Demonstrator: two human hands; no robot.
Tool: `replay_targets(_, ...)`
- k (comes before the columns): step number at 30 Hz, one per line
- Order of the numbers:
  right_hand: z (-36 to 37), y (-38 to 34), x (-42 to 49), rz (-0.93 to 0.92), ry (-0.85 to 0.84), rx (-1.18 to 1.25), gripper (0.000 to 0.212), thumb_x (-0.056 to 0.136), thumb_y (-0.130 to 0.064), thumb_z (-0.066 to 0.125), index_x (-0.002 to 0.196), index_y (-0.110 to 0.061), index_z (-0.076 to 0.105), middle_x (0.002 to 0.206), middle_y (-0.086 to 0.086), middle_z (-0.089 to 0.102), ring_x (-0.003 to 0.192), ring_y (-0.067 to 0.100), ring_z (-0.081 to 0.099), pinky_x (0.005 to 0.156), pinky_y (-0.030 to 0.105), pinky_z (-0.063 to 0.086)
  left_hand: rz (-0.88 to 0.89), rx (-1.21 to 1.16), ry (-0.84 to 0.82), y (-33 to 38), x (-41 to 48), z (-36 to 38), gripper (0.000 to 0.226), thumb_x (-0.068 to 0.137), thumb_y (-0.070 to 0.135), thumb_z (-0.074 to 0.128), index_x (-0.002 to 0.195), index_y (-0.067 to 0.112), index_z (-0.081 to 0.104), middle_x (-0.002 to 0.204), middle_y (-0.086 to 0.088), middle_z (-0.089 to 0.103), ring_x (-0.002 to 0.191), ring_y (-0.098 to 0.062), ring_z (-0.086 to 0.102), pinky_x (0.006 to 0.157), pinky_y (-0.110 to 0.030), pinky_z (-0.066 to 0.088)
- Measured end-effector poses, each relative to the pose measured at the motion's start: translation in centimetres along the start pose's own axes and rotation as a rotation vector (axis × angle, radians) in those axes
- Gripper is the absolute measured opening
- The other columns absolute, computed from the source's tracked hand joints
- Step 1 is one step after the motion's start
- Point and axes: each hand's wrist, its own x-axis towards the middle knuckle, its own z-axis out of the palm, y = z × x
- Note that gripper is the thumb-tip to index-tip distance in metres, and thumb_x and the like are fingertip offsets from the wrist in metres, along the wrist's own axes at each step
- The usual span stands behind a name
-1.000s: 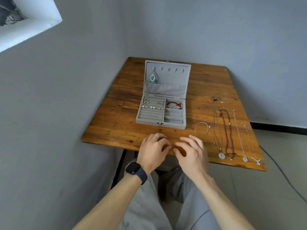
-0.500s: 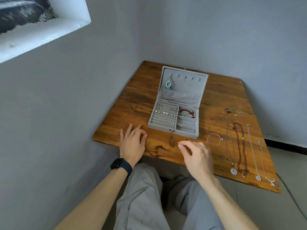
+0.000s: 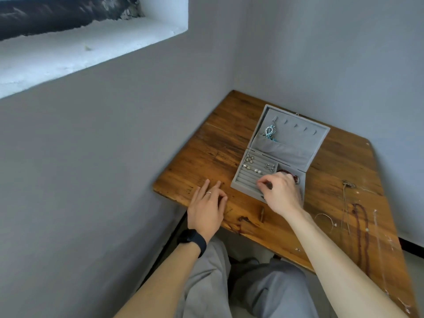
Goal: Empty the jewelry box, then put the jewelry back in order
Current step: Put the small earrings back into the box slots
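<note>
The open jewelry box (image 3: pixel 282 146) sits on the wooden bench (image 3: pixel 206 157), lid upright; earrings (image 3: pixel 251 167) lie in its left rows, a red bracelet (image 3: pixel 292 175) in its right compartment; the right hand (image 3: pixel 281 191) hovers over the front rows, fingers (image 3: pixel 261 183) curled and pinched, on what I cannot tell; the left hand (image 3: pixel 206 210) lies flat beside the box, fingers straight; necklaces (image 3: pixel 362 226) lie well apart to the right.

Matt grey velvety jewelry box (image 3: pixel 289 146) sits on a glossy, scuffed wooden table (image 3: pixel 206 157).
</note>
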Motion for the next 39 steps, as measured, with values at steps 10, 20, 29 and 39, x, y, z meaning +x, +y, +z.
replay_targets(10, -0.2, -1.6, 2.1, 0.120, -0.071, -0.091, 0.018, 0.089, -0.043, 0.070, 0.104, -0.033, 0.069, 0.115, 0.000, 0.068, 0.114, 0.027, 0.052, 0.087, 0.039, 0.047, 0.016, 0.009, 0.036, -0.4, -0.1, 0.3, 0.020, 0.103, 0.040, 0.049, 0.098, 0.027, 0.064, 0.145, 0.008, 0.054, 0.147, -0.013, 0.031, 0.119, -0.024, 0.006)
replay_targets(20, 0.4, -3.0, 0.5, -0.056, 0.014, -0.344, 0.018, 0.090, -0.021, 0.064, 0.100, -0.017, 0.078, 0.120, 0.000, 0.067, 0.121, 0.024, 0.046, 0.097, 0.044, 0.038, 0.015, 0.023, 0.059, -0.4, 0.0, 0.4, 0.015, 0.101, 0.037, 0.053, 0.096, 0.027, 0.064, 0.143, 0.008, 0.056, 0.145, -0.015, 0.036, 0.118, -0.028, 0.014)
replay_targets(29, 0.1, -0.8, -1.8, -0.037, 0.047, -0.150, 0.029, 0.095, -0.023, 0.057, 0.119, -0.021, 0.073, 0.134, -0.004, 0.061, 0.132, 0.020, 0.043, 0.108, 0.046, 0.038, 0.000, -0.014, -0.033, -0.5, 0.5, -0.2, 0.015, 0.102, 0.038, 0.051, 0.102, 0.030, 0.064, 0.147, 0.012, 0.051, 0.147, -0.012, 0.029, 0.118, -0.029, 0.012)
replay_targets(39, 2.1, 1.8, -7.1, 0.071, 0.078, -0.013, 0.049, 0.097, -0.043, 0.054, 0.139, -0.018, 0.057, 0.142, 0.000, 0.058, 0.135, 0.017, 0.048, 0.114, 0.039, 0.034, -0.085, -0.256, -0.241, 3.1, 7.3, -1.8, 0.009, 0.094, 0.038, 0.064, 0.097, 0.031, 0.069, 0.143, -0.002, 0.051, 0.140, -0.017, 0.034, 0.107, -0.030, 0.025)
